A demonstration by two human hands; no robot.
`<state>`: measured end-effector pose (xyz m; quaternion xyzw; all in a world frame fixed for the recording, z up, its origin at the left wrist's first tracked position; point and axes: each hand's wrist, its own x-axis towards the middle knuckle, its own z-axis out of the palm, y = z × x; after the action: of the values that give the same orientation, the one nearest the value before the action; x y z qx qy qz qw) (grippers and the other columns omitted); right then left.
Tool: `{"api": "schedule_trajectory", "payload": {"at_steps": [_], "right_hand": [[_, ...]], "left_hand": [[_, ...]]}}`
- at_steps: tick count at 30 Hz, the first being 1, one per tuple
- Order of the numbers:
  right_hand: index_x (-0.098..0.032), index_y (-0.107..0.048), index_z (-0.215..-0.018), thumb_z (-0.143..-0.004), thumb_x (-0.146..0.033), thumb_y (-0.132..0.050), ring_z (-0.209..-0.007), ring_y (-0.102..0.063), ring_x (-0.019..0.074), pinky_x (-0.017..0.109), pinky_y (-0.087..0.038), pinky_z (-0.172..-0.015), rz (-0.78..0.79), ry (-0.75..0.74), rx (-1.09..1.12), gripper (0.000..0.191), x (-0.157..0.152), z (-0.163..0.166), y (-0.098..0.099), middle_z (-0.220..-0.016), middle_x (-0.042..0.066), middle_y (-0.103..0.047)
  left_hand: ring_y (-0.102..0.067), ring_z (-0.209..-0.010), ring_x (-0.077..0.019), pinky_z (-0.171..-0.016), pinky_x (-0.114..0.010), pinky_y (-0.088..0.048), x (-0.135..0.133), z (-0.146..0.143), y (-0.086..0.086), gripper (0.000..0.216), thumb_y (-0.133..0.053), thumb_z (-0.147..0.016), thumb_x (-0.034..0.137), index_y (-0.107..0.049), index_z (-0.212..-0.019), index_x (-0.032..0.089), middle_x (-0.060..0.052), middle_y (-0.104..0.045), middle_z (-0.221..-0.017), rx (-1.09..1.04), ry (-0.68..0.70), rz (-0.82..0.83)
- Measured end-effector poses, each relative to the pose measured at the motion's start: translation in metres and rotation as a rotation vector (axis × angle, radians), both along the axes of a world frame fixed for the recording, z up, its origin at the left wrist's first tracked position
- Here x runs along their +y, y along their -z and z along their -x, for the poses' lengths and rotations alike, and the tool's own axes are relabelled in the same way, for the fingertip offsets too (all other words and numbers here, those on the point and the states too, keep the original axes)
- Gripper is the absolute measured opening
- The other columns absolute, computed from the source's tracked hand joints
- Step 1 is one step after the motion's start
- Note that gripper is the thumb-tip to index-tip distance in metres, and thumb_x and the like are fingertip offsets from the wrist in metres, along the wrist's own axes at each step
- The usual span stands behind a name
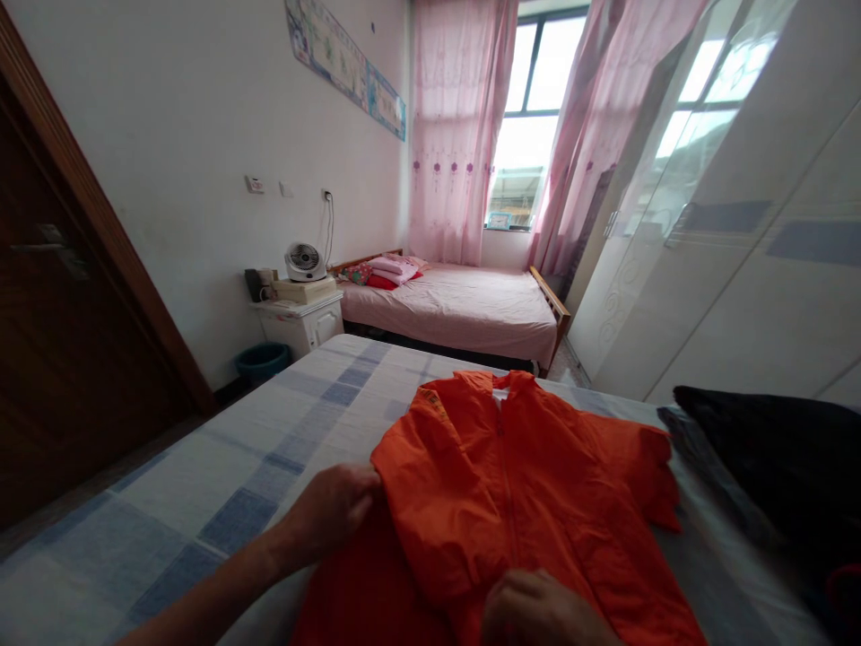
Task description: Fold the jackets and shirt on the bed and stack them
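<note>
An orange zip-front jacket lies spread on the bed in front of me, its collar pointing away. My left hand is closed at the jacket's left side, its fingers pinching the fabric edge by the sleeve. Lower down, near the bottom of the zip, my right hand is curled over the front of the jacket and closed on the cloth; its fingertips are partly hidden. The right sleeve lies folded out to the side. Darker orange-red fabric shows below my left hand.
The blue-and-white checked sheet covers the near bed. Dark clothes lie at the right. Beyond stand a second bed with a pink sheet, a white cabinet with a fan, a green bin and a wardrobe.
</note>
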<state>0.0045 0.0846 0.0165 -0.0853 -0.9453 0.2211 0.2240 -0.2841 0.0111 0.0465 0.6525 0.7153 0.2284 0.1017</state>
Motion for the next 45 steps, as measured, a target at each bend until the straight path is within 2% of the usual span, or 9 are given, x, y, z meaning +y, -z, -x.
{"api": "schedule_trajectory", "payload": {"at_steps": [4,7,13,20,26,30,35,38,45], "right_hand": [[-0.022,-0.061,-0.088,-0.084,-0.014,-0.045,-0.079,-0.061,0.0127,0.022,-0.043,-0.071,0.177,0.261,-0.056,0.019,0.035,0.027,-0.069,-0.088,0.001,-0.066],[-0.02,-0.062,-0.09,-0.085,-0.018,-0.045,-0.085,-0.06,0.0149,0.026,-0.042,-0.078,0.085,0.361,0.012,0.018,0.072,0.074,-0.087,-0.093,0.004,-0.066],[-0.02,-0.066,-0.093,-0.088,-0.03,-0.043,-0.098,-0.058,0.0189,0.03,-0.039,-0.084,-0.161,0.552,-0.273,0.026,0.116,0.175,-0.07,-0.103,0.007,-0.066],[-0.011,-0.071,-0.081,-0.083,-0.024,-0.049,-0.097,-0.059,0.0262,0.036,-0.038,-0.085,-0.136,0.686,-0.389,0.025,0.137,0.219,-0.047,-0.094,0.018,-0.069],[-0.018,-0.068,-0.096,-0.091,-0.029,-0.033,-0.088,-0.063,0.0193,0.026,-0.042,-0.068,-0.029,0.851,-0.368,0.037,0.173,0.215,-0.057,-0.096,0.01,-0.069],[-0.013,-0.063,-0.107,-0.094,-0.025,-0.022,-0.093,-0.062,0.0213,0.031,-0.044,-0.075,-0.049,0.864,-0.288,0.045,0.161,0.207,-0.068,-0.104,0.015,-0.066],[-0.022,-0.048,-0.13,-0.092,-0.035,-0.041,-0.13,-0.035,0.0189,0.033,-0.023,-0.108,-0.263,0.446,-0.13,0.041,0.107,0.186,-0.047,-0.138,0.005,-0.047],[-0.017,-0.049,-0.129,-0.089,-0.034,-0.048,-0.135,-0.028,0.0237,0.04,-0.019,-0.111,-0.303,0.264,-0.109,0.044,0.094,0.17,-0.024,-0.14,0.009,-0.044],[-0.017,-0.044,-0.132,-0.09,-0.027,-0.039,-0.126,-0.041,0.0207,0.039,-0.032,-0.105,-0.194,0.785,0.104,0.044,0.145,0.064,-0.031,-0.136,0.01,-0.047]], "left_hand": [[-0.061,-0.092,-0.0179,-0.082,-0.03,-0.048,0.007,0.006,-0.006,0.029,-0.036,-0.085,0.019,-0.064,-0.094,0.02,-0.005,-0.066,-0.098,0.061,-0.18,-0.243],[-0.041,-0.128,-0.0236,-0.105,-0.039,-0.035,0.022,-0.005,0.012,0.045,-0.039,-0.09,0.038,-0.049,-0.129,0.017,-0.012,-0.046,-0.138,0.151,-0.04,-0.247],[-0.013,-0.14,-0.0279,-0.112,-0.052,-0.017,0.029,-0.022,0.048,0.071,-0.044,-0.086,0.047,-0.023,-0.145,0.012,-0.012,-0.017,-0.152,0.256,0.041,0.055],[-0.007,-0.141,-0.0267,-0.112,-0.054,-0.011,0.026,-0.021,0.047,0.074,-0.042,-0.086,0.048,-0.017,-0.146,0.013,-0.012,-0.008,-0.152,0.195,0.037,0.089],[-0.002,-0.141,-0.0269,-0.112,-0.054,-0.009,0.027,-0.022,0.049,0.078,-0.044,-0.083,0.046,-0.013,-0.147,0.013,-0.011,-0.004,-0.152,0.163,-0.008,0.1],[-0.001,-0.141,-0.0271,-0.112,-0.054,-0.009,0.028,-0.023,0.05,0.078,-0.044,-0.083,0.047,-0.015,-0.147,0.011,-0.012,-0.007,-0.152,0.172,-0.032,0.108],[-0.004,-0.141,-0.0273,-0.112,-0.054,-0.01,0.03,-0.024,0.054,0.076,-0.042,-0.084,0.047,-0.018,-0.146,0.009,-0.012,-0.008,-0.152,0.215,-0.042,0.089],[-0.007,-0.141,-0.0268,-0.112,-0.054,-0.011,0.03,-0.023,0.057,0.073,-0.04,-0.086,0.046,-0.018,-0.145,0.009,-0.012,-0.009,-0.152,0.253,-0.046,0.083],[-0.011,-0.14,-0.0271,-0.111,-0.054,-0.015,0.032,-0.018,0.065,0.072,-0.033,-0.088,0.051,-0.025,-0.143,0.006,-0.014,-0.014,-0.151,0.367,-0.047,0.052]]}}
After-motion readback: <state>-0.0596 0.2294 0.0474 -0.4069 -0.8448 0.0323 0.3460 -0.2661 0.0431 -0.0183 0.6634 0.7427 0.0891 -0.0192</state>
